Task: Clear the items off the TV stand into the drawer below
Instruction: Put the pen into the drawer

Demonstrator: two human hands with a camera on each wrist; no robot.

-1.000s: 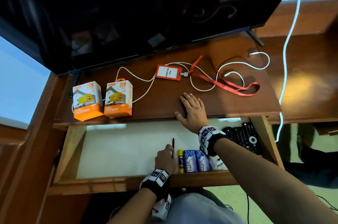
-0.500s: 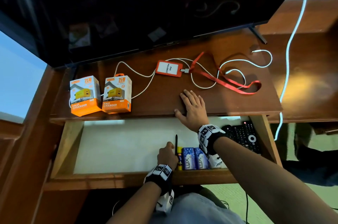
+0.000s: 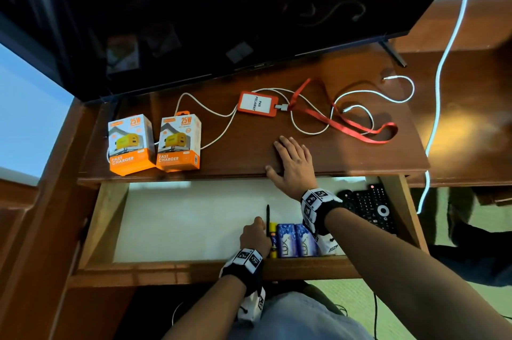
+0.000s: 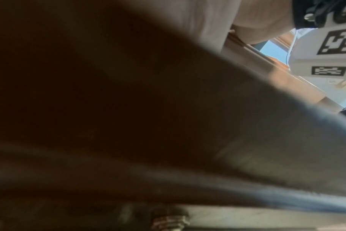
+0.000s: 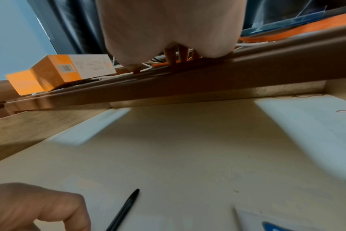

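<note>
Roughly half done, by estimate.

Stowed in the drawer [image 3: 194, 217], along its front edge: black pen [image 3: 268, 219], yellow tube [image 3: 273, 240], two blue LUX packs [image 3: 296, 240], a white item partly hidden under the right forearm, and a black remote [image 3: 371, 209] at the right end.

Left on the TV stand [image 3: 249, 154]: two orange charger boxes [image 3: 155, 144] side by side at the left; orange badge holder [image 3: 258, 104] with red lanyard [image 3: 360, 129]; white cables [image 3: 318, 129] looped among them.

Left hand [image 3: 255, 237]: in the drawer, fingers curled, just beside the pen. Whether that grip pinches the pen or has let it go cannot be told.

Right hand [image 3: 293, 165]: released grip, fingers flat on the stand's front edge, holding nothing, near the cables.

View notes: the head camera alone shows the full count of items. The right wrist camera shows what the head view cannot: the pen [image 5: 124, 209] lying flat on the drawer floor, apart from the left knuckles [image 5: 36, 206], and a barcode on the nearer charger box [image 5: 69, 70]. The left wrist camera is mostly dark and blurred; only the right wrist's marker band is legible.
</note>
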